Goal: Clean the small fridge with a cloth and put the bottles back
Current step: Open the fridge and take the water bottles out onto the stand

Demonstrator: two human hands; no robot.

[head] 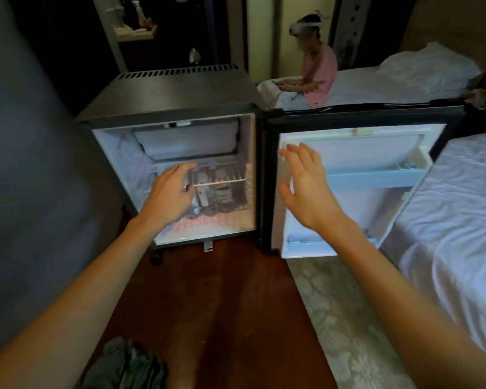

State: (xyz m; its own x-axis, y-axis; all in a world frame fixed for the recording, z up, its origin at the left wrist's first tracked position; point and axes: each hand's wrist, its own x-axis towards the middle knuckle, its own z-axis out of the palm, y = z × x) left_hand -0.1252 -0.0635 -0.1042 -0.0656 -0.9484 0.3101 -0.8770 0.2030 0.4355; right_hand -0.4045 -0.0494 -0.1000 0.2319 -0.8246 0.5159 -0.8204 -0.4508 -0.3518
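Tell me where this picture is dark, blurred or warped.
Head view: dim room, the fridge interior brightest; head view: the bottles inside look soft, labels unreadable; head view: the wide lens slants the door and splays the fridge's sides.

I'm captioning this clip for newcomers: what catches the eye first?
The small fridge stands wide open at centre, door swung right, bottles inside under the wire shelf. The left hand reaches to that shelf; the right hand is spread open before the door. A cloth lies on the floor, bottom left.
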